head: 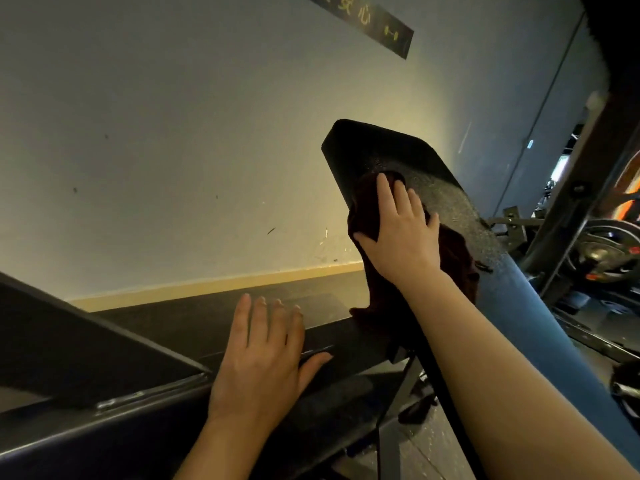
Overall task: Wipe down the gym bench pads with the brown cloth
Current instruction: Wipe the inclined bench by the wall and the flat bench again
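A person's left hand (263,355) lies flat on the black seat pad (346,336) of a gym bench, fingers straight and slightly spread, thumb out to the side, holding nothing. Beyond it, the right hand (401,233) presses the brown cloth (457,261) against the upper part of the inclined back pad (398,154), fingers extended over the fabric and thumb hooked at its left edge. The cloth bunches beneath the palm and hangs down the pad, its lower end just touching the seat pad. The back pad's surface looks speckled under the light. To the right stand weight plates (606,251) on a rack. Behind is a pale wall (173,133) with a dark sign (374,19).
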`<state>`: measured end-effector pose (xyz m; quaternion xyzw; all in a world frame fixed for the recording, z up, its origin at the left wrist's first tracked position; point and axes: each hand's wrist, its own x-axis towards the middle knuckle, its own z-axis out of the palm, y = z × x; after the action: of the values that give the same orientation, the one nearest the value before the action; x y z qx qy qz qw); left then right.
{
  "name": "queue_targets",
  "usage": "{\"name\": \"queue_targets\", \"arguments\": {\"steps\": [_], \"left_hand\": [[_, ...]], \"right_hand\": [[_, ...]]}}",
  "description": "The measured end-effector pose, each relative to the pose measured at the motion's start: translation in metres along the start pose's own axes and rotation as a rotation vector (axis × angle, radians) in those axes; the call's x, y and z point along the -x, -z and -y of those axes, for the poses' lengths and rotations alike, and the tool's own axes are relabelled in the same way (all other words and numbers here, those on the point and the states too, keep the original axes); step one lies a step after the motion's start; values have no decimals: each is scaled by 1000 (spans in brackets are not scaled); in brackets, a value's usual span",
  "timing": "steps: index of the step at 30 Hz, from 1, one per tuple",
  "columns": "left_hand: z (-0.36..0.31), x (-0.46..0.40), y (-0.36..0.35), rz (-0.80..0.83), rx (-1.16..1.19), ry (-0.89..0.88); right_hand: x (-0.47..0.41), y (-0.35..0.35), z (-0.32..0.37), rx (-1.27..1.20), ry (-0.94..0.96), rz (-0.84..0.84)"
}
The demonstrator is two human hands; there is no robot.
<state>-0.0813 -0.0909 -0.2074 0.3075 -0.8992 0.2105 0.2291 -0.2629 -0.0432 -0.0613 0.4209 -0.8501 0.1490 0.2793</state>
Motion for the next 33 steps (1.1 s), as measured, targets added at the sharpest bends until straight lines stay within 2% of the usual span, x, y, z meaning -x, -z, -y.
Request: {"name": "queue_targets", "arguments": {"steps": [3, 6, 8, 13, 22, 28, 33], "left_hand": [[1, 3, 3, -24, -4, 14], [1, 4, 3, -23, -30, 20], [1, 4, 4, -20, -31, 22], [-1, 3, 2, -120, -19, 14], [-1, -1, -12, -296, -155, 26], [-1, -1, -7, -248, -149, 19], [0, -1, -1, -220, -57, 18]], "right_hand": [[54, 6, -21, -20, -11, 47], [112, 5, -43, 66, 8, 97], [123, 4, -49, 74, 6, 119], [67, 4, -30, 7, -39, 87], [-67, 3, 11, -88, -33, 77], [-49, -3, 4, -38, 52, 11], [20, 0, -26, -76, 96, 45]]}}
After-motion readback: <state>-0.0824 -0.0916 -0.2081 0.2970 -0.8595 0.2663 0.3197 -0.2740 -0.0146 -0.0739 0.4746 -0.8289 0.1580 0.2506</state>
